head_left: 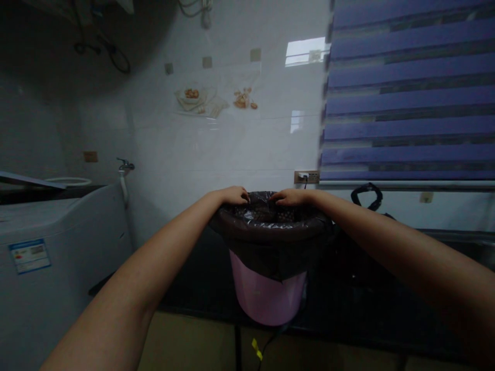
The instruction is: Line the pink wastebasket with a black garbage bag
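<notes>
We pinch the thin, slippery bin liner [270, 226] at the far rim of the light pink bin [266, 293]. Left hand [233, 195] and right hand [290, 197] fingers close on its film.

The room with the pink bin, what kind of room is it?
Probably a home laundry or utility corner. A white washing machine stands by a wall tap, the wall is tiled, and both hands, left hand and right hand, rest on the black bag lining a pink bin.
</notes>
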Available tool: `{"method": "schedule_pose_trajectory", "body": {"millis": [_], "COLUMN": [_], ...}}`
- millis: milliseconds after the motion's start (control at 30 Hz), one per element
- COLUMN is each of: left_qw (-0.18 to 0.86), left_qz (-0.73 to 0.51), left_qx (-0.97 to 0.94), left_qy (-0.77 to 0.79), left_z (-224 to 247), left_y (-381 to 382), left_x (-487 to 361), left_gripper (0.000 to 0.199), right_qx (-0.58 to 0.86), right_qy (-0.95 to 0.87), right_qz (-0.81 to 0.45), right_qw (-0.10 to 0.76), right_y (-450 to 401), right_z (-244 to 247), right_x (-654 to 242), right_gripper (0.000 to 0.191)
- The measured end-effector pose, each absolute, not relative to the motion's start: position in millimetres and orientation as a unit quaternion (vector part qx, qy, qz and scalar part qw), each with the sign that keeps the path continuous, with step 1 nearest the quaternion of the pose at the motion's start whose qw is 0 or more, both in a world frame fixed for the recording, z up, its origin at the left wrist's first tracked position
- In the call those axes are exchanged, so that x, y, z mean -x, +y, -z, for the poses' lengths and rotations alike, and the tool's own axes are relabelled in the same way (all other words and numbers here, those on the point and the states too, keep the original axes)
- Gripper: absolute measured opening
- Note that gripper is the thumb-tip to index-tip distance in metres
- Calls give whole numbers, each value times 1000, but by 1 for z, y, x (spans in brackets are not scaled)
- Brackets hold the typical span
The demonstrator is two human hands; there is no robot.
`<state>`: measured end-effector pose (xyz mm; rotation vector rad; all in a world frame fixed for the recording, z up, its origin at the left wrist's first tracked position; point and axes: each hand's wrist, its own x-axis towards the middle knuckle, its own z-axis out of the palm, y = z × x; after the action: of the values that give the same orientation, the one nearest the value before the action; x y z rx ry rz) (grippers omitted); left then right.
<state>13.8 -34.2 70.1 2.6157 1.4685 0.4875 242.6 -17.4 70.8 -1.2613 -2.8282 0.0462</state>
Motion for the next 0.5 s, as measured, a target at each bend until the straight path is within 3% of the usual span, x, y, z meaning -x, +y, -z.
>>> {"method": "schedule_pose_trajectory", "body": {"millis": [200, 367, 500], "left_qw": [53, 10, 21], "left_qz": [-165, -230, -332], "left_qx": [-857, -852, -843], "left_qy": [486, 470, 423], "left_z": [-67, -74, -77], "left_y": [-35, -44, -64], "left_x": [-13, -11, -5], "left_gripper": [20, 22, 27], "right_qx": [423, 401, 364], "right_qy": [-905, -914, -918], "right_qz": [-34, -29, -95], "right_qw": [-8, 55, 125], "right_y": [-14, -24, -44], "right_z": [-65, -77, -85], "right_x": [-245, -249, -262], "right_gripper": [46, 43, 39]}}
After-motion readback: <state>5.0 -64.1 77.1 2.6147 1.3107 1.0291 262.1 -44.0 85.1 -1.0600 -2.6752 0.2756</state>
